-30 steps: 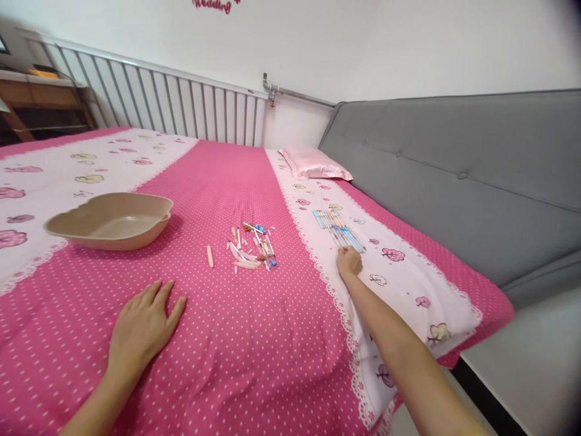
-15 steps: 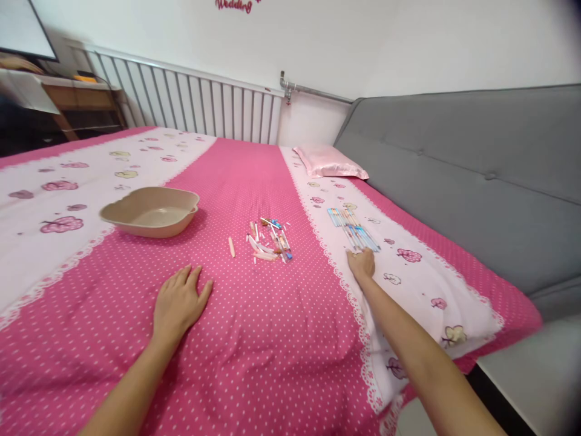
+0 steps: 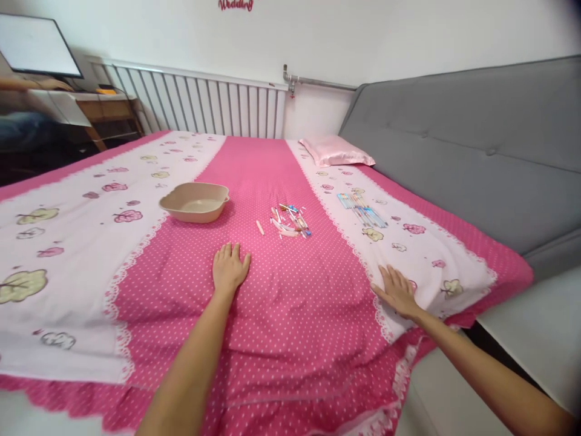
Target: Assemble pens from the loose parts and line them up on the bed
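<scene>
My left hand [image 3: 229,268] lies palm down on the pink dotted bedspread [image 3: 299,303], fingers spread, holding nothing. My right hand [image 3: 396,290] rests flat with spread fingers on the white flowered band, also holding nothing. Beyond it and slightly left, several slim blue and pale sticks, perhaps pens [image 3: 363,210], lie side by side in two groups. Between the hands and farther off sits a loose pile of small mixed pieces [image 3: 290,222], pink, white, brown and blue. One pale peach stick [image 3: 260,227] lies alone to its left. A beige basin [image 3: 195,206] stands beyond my left hand.
A pink satin pillow [image 3: 336,151] lies at the far right, beside the grey padded headboard [image 3: 467,145]. Along the far wall runs a white radiator [image 3: 195,100] with a pipe. At the far left, another person's arm [image 3: 36,83] reaches onto a desk with a monitor [image 3: 39,45].
My right hand has drawn back from the row of sticks toward me and opened flat on the bedspread. The left hand stays spread. The view has shifted left and back.
</scene>
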Motion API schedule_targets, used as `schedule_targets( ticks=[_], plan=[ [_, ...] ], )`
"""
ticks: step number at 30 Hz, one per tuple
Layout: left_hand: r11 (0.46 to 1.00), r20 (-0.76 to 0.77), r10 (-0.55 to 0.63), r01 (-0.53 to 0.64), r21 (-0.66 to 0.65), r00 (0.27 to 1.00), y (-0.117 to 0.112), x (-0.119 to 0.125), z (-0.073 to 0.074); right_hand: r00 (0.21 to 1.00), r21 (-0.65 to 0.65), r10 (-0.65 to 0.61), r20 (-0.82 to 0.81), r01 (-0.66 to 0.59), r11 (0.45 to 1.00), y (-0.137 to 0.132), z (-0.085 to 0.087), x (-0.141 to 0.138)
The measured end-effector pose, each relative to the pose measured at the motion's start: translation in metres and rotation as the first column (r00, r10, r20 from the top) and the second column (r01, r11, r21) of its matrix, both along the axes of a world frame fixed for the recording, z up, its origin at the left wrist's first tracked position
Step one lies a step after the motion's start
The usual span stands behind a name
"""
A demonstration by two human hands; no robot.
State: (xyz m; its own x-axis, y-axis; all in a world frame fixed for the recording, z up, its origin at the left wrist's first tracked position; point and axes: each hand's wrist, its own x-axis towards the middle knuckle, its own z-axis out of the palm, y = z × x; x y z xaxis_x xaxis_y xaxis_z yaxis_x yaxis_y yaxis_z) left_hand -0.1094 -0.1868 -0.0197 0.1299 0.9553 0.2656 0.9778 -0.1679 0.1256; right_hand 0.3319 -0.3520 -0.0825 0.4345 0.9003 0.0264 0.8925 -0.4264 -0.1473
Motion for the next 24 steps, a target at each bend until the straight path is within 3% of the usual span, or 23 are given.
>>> schedule_targets(
  ticks=[4, 14, 24],
  plan=[
    [1.0, 0.025, -0.011, 0.011, 0.002, 1.0, -0.002, 0.001, 0.0, 0.999, -0.044, -0.036, -0.002, 0.036, 0.998, -0.002, -0.007, -0.005],
    [1.0, 0.013, -0.019, 0.018, 0.024, 1.0, -0.001, 0.001, -0.003, 0.997, -0.09, -0.073, -0.018, 0.071, 0.993, 0.003, -0.004, -0.009],
    [1.0, 0.027, -0.001, 0.001, 0.027, 1.0, -0.001, 0.002, -0.002, 0.998, -0.205, -0.061, -0.024, 0.055, 0.977, 0.003, 0.016, -0.017]
  ],
)
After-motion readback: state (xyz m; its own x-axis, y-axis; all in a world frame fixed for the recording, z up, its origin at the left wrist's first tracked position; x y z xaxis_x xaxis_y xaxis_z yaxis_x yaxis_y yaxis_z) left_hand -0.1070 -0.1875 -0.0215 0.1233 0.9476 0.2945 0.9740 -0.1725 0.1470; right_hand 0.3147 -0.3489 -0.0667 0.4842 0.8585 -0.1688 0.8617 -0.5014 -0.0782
